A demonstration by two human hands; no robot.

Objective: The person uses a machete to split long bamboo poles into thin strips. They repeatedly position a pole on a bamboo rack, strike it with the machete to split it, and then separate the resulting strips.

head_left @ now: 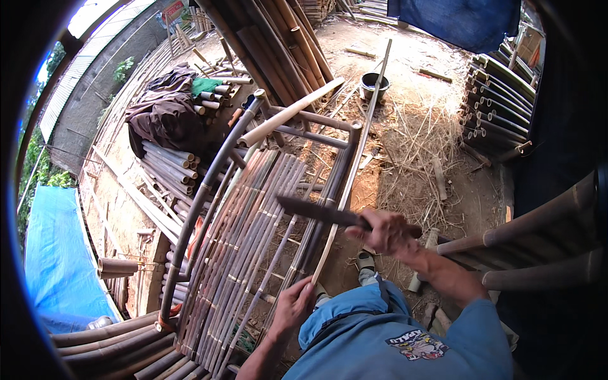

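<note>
sunlit dirt ground (411,60) spreads toward one o'clock, bearing a black bucket (368,95). at four o'clock the right hand (387,233) is wrapped round the handle of a dark knife (320,211), blade pointing to nine. at six, the left hand (294,304) pinches a long bamboo strip (362,142) running up to one. a slatted bamboo frame (247,240) lies at eight.

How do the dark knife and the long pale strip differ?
Colour: the knife is dark; the strip is pale.
Size: the knife is short and broad-bladed; the strip is much longer and narrower.
Pose: the knife points left across the view; the strip runs forward, away from the person.
Shared: both are held, knife in right grip, strip in left grip.
</note>
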